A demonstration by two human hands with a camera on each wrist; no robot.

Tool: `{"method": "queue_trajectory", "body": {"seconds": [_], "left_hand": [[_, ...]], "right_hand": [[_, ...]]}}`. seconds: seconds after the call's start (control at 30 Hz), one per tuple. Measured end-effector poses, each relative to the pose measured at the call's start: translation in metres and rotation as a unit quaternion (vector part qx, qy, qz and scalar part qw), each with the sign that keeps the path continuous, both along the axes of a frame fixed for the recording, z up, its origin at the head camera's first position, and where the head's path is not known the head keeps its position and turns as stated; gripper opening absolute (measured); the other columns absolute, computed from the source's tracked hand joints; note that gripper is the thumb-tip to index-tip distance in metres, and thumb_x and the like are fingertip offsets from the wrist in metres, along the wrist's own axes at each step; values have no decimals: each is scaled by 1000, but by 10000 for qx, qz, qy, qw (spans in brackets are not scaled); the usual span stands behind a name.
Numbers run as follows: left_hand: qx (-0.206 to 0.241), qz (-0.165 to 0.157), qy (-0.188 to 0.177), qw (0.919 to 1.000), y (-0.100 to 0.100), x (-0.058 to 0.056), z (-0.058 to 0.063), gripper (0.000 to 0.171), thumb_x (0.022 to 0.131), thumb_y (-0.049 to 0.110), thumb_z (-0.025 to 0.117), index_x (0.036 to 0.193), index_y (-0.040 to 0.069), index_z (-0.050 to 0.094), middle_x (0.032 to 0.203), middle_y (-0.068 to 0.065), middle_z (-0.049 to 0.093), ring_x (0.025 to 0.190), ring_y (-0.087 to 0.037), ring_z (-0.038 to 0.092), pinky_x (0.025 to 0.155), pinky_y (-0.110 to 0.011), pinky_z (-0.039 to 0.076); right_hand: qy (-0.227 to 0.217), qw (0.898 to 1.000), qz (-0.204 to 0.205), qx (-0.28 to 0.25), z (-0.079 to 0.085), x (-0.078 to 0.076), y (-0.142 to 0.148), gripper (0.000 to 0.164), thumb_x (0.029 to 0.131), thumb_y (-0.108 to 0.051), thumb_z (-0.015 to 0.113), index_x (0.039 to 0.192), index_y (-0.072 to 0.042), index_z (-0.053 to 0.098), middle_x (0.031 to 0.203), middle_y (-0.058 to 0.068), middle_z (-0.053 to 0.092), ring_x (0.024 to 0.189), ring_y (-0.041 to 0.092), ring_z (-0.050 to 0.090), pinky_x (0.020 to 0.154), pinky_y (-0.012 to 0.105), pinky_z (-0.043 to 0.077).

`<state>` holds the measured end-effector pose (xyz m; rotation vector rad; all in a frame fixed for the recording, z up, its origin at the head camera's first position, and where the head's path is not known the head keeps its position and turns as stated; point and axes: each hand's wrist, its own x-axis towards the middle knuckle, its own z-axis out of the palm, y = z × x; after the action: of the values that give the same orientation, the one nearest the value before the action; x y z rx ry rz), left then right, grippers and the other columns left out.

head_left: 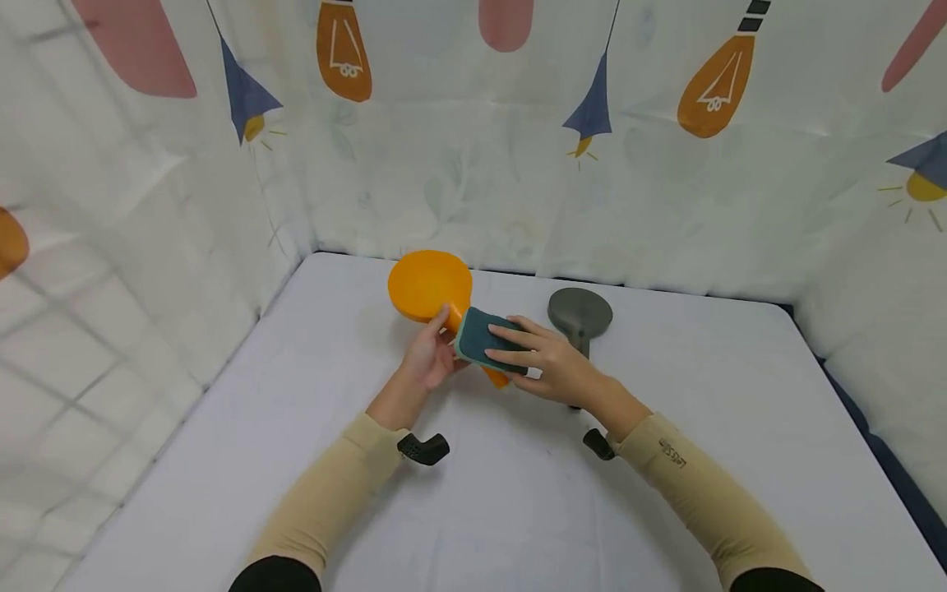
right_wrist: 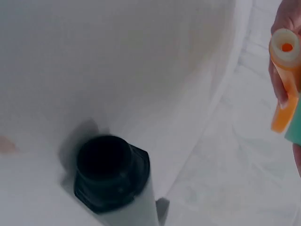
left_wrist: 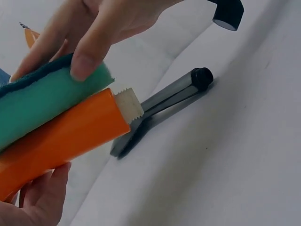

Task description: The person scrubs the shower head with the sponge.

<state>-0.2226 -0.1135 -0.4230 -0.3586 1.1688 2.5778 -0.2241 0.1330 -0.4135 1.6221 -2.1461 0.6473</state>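
In the head view an orange handheld shower head is held over the table, its round face up and its handle slanting down to the right. My left hand grips it by the handle, thumb near the neck. My right hand holds a two-layer sponge, dark teal over light green, with its fingers spread across the dark side. In the left wrist view, the green foam lies along the orange handle, whose pale threaded end sticks out. A dark grey shower head lies just beyond my right hand.
The table has a white cover. Curtains printed with lamps and bulbs hang behind it and along the sides. The grey shower head's black threaded end points toward me, close to the right wrist camera.
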Motion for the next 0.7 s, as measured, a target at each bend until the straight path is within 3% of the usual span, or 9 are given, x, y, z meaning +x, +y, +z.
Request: {"method": "queue_trajectory", "body": {"seconds": [0.13, 0.23, 0.33, 0.4, 0.47, 0.6, 0.7], "left_hand": [[-135, 5, 30, 9999, -4, -3, 1, 52, 109, 44, 44, 150, 14, 35, 132, -8, 54, 103, -21, 64, 78, -31, 57], [-201, -41, 78, 9998, -12, -8, 3, 55, 110, 40, 44, 156, 13, 30, 147, -13, 47, 125, -30, 58, 92, -40, 57], [-397, -169, 227, 9988, -19, -12, 5, 50, 110, 27, 48, 155, 13, 32, 149, -14, 46, 130, -34, 55, 105, -51, 46], [-516, -269, 343, 9977, -22, -14, 6, 48, 109, 16, 51, 154, 13, 33, 147, -14, 47, 126, -33, 58, 109, -55, 39], [-710, -413, 469, 9955, -22, -15, 8, 48, 107, 8, 53, 152, 13, 36, 141, -12, 51, 118, -29, 62, 108, -56, 41], [-1048, -793, 664, 9891, -23, -19, 13, 47, 105, 3, 56, 149, 11, 39, 133, -9, 55, 113, -25, 65, 102, -50, 50], [-1299, -1026, 727, 9835, -23, -22, 14, 44, 104, 2, 58, 145, 8, 43, 125, -6, 59, 109, -23, 67, 95, -45, 54]], "right_hand": [[-176, 9997, 179, 6, 2, 2, 3, 54, 77, -1, 87, 129, -8, 72, 142, 19, 59, 133, 46, 50, 104, 53, 47], [-422, 9989, 206, 41, 2, 4, 14, 54, 79, -1, 84, 131, -11, 71, 144, 16, 58, 134, 45, 49, 104, 53, 47], [-563, 9984, -1, 47, -3, 6, 28, 54, 80, -1, 83, 132, -12, 71, 144, 14, 59, 134, 43, 50, 104, 54, 47], [-571, 9983, -99, -76, -6, 7, 37, 53, 80, 0, 82, 131, -11, 72, 141, 15, 60, 131, 44, 53, 102, 55, 48], [-590, 9978, -206, -200, -8, 7, 48, 49, 82, 0, 81, 129, -10, 72, 139, 17, 62, 130, 44, 53, 104, 51, 47], [-638, 9955, -265, -644, -10, 6, 64, 38, 91, -5, 75, 128, -7, 72, 139, 18, 62, 130, 45, 53, 111, 33, 42], [-605, 9929, -429, -929, -11, 5, 75, 39, 89, -2, 75, 128, -6, 72, 138, 21, 61, 129, 48, 52, 114, 26, 35]]}}
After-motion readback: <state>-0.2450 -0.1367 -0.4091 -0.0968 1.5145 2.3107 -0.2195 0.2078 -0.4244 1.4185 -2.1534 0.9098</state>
